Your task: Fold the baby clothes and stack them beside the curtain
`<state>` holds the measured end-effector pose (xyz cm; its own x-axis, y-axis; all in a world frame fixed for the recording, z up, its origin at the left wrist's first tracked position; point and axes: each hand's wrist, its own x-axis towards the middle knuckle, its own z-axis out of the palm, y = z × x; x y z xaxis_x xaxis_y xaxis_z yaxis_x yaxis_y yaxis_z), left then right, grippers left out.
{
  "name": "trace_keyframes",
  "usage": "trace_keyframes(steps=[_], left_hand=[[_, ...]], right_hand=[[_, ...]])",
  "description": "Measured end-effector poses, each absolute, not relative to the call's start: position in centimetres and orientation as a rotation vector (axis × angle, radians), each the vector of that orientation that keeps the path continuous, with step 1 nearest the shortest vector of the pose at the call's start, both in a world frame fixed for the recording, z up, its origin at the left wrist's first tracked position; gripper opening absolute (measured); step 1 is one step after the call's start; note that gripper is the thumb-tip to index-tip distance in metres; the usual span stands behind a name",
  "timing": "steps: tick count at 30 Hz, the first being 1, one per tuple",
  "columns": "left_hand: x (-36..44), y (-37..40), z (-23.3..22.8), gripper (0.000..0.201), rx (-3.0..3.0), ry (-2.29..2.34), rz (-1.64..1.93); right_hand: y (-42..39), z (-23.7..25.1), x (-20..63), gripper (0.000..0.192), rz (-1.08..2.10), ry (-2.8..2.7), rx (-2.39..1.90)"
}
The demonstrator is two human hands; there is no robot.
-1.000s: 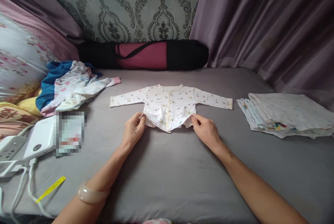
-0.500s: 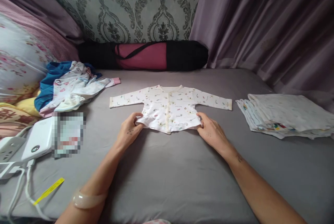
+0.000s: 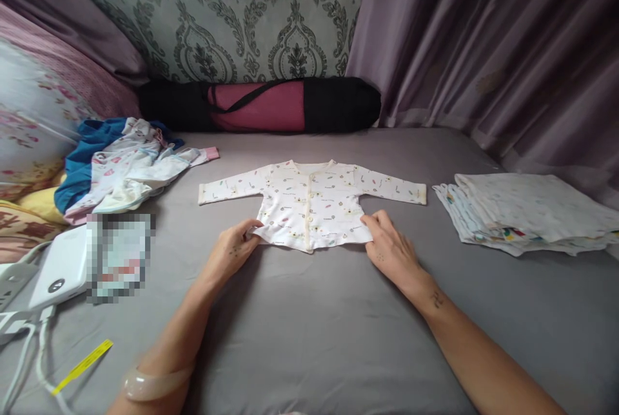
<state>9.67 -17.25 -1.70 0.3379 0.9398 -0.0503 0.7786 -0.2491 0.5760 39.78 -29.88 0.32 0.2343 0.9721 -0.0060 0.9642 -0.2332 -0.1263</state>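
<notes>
A small white baby shirt point(image 3: 309, 205) with a scattered print and a buttoned front lies spread face up on the grey sheet point(image 3: 309, 337). Both sleeves stretch out sideways and the neckline points away from me. My left hand point(image 3: 235, 246) pinches the lower left corner of the hem between thumb and fingers. At the opposite hem corner, my right hand point(image 3: 391, 247) is closed on the cloth, its fingertips partly hidden. The hem between the hands lies nearly flat.
Folded white clothes point(image 3: 527, 212) are stacked at the right. Crumpled clothes point(image 3: 130, 167) lie at the left, near a white power bank point(image 3: 65, 267) with cables and a yellow strip point(image 3: 83, 365). A long black and dark-pink bag point(image 3: 261, 106) rests along the wall.
The shirt's hem has been drawn down towards me and lies flatter and smoother. Both hands have come slightly nearer with it, still gripping the corners. The view has shifted a little.
</notes>
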Motion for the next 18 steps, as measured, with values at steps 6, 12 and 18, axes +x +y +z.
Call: trace_keyframes(steps=[6,12,18], left_hand=[[9.4,-17.3,-1.7,0.034,2.123,1.486,0.405],[8.5,-17.2,-2.1,0.025,2.312,1.296,0.499],[7.8,-17.3,-1.9,0.021,2.362,1.178,0.408]], right_hand=[[-30.2,0.6,39.8,0.03,0.121,-1.931,-2.395],[-30.4,0.9,40.4,0.029,0.2,-2.041,-2.327],[-30.9,2.6,42.3,0.031,0.421,-2.185,-2.225]])
